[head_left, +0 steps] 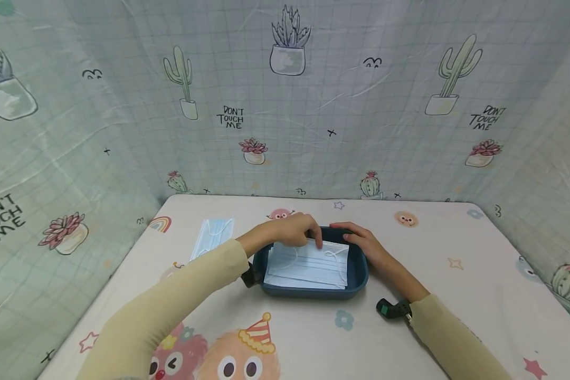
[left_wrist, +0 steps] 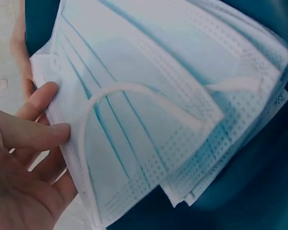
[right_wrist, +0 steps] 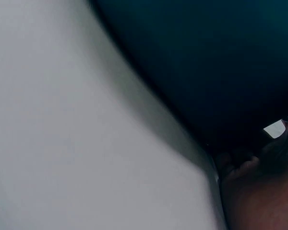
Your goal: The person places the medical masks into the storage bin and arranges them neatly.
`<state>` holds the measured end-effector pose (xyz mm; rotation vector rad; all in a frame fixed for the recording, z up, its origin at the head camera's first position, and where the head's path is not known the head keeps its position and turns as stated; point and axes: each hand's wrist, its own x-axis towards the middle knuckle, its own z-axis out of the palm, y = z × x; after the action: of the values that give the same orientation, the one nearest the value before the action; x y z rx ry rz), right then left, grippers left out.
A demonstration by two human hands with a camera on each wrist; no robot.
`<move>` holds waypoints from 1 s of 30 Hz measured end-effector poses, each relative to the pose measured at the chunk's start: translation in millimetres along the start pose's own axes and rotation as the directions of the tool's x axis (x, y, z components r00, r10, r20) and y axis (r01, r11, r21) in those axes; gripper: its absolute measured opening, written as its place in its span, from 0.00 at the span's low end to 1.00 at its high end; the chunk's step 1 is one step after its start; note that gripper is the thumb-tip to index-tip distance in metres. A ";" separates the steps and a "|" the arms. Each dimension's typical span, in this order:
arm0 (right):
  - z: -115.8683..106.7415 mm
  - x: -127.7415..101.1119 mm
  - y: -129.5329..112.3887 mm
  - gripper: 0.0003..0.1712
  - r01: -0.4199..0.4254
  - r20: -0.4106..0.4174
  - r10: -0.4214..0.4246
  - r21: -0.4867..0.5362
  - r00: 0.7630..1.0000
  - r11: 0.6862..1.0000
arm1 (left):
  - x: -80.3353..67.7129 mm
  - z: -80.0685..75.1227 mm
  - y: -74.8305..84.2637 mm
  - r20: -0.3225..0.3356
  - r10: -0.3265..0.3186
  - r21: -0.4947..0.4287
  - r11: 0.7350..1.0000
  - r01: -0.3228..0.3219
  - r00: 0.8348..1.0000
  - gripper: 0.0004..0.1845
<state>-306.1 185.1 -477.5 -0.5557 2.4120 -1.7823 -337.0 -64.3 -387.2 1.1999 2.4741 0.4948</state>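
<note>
A stack of light-blue pleated face masks with white ear loops lies in a dark blue basin. Reaching over its back left side, my left hand pinches the edge of the top face mask between thumb and fingers. In the left wrist view that mask sits skewed over the others. My right hand holds the basin's back right corner, fingers along the rim. The right wrist view shows mostly the basin's dark outer wall, with the hand in shadow at lower right.
Another face mask lies flat on the white, cartoon-printed table, left of the basin and partly behind the left sleeve. A cactus-print curtain rises behind the table and along both sides. A black wrist device sits by the right sleeve.
</note>
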 end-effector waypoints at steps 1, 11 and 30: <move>-0.2 0.1 0.2 0.25 0.002 0.001 -0.002 -0.002 1.000 1.000 | 0.2 0.2 -0.4 0.014 0.003 -0.001 1.000 -0.003 1.000 0.22; 0.2 -0.4 1.1 0.25 -0.003 0.014 0.003 0.033 1.000 0.999 | -6.8 -1.0 -6.3 0.047 -0.003 0.010 1.000 0.003 0.999 0.17; 1.6 1.2 0.6 0.25 0.012 0.007 -0.012 0.048 1.000 0.999 | -128.9 -49.5 -131.5 -0.420 -0.409 -0.375 0.891 0.255 0.810 0.14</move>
<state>-306.9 183.4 -478.3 -0.5717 2.3598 -1.8341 -373.3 -251.5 -383.1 0.5302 2.7955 1.1438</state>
